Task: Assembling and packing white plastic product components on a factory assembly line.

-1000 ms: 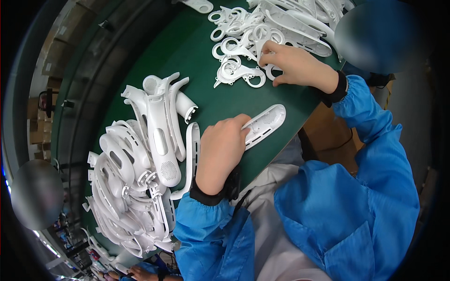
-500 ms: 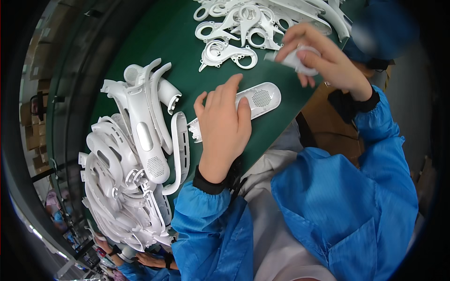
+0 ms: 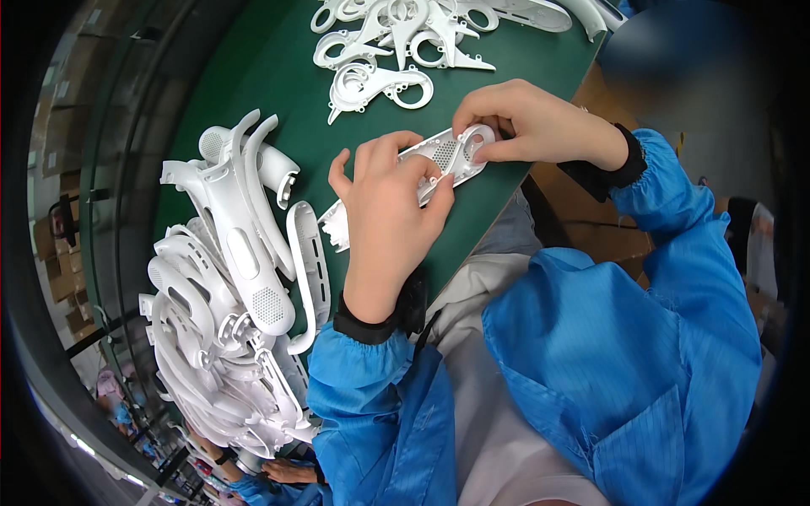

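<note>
A long white plastic shell (image 3: 336,221) with a round-holed grille lies on the green table, open side up. My left hand (image 3: 384,219) lies over its middle, fingers curled on the far edge and thumb at the near edge, closed on it. Between thumb and fingers, my right hand (image 3: 527,126) pinches a white ring-shaped plastic part (image 3: 467,150). That part sits in or against the shell's right end, over part of the grille; whether it is seated I cannot tell. My left hand hides the shell's middle.
A heap of curved white shells (image 3: 211,337) fills the table's left side, with one slim shell (image 3: 310,261) beside my left hand. Loose ring-shaped parts (image 3: 363,84) lie at the far side. A co-worker's hands (image 3: 287,471) show at lower left. The table edge runs close to me.
My right hand has brought the ring-shaped part left and down from the air onto the shell's right end. My left hand stays over the shell, its thumb and forefinger closer together.
</note>
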A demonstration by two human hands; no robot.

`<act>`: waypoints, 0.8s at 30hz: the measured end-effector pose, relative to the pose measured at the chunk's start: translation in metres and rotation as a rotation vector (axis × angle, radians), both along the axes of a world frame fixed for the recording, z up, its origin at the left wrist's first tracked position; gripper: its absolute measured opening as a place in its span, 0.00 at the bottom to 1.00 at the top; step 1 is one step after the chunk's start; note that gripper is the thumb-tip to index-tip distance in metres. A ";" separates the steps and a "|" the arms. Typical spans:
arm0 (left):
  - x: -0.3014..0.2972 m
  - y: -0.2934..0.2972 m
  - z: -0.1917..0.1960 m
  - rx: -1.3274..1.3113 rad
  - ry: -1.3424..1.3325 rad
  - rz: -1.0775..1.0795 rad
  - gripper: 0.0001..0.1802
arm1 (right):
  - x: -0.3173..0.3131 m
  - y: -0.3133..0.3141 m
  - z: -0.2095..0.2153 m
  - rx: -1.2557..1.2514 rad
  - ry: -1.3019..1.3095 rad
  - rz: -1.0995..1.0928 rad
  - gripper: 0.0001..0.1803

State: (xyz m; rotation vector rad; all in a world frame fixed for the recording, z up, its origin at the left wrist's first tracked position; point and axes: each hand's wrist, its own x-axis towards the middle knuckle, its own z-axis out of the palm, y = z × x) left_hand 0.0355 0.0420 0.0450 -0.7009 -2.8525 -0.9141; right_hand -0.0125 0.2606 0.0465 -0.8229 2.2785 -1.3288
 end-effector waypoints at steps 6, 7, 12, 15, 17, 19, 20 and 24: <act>0.002 0.003 -0.003 -0.039 0.084 -0.004 0.06 | -0.002 -0.003 -0.009 0.036 0.142 0.088 0.13; 0.002 0.003 -0.004 -0.014 0.084 -0.005 0.06 | -0.003 -0.003 -0.008 0.049 0.105 0.103 0.13; 0.003 0.005 -0.004 -0.033 0.095 -0.034 0.07 | -0.004 -0.012 -0.010 0.086 0.244 0.108 0.15; 0.007 0.008 0.001 -0.056 0.112 -0.030 0.08 | -0.007 -0.019 0.000 0.175 0.162 0.123 0.18; 0.009 0.010 0.006 -0.066 0.126 -0.009 0.09 | -0.011 -0.021 0.000 0.217 0.115 0.163 0.19; 0.011 0.012 0.012 -0.140 -0.028 0.143 0.12 | -0.014 -0.020 -0.006 0.310 0.166 0.245 0.22; 0.008 0.014 0.015 -0.216 -0.046 0.167 0.14 | -0.014 -0.019 -0.009 0.311 0.164 0.240 0.22; 0.005 0.007 0.021 -0.296 -0.156 0.146 0.16 | -0.019 -0.021 -0.013 0.188 0.199 0.233 0.17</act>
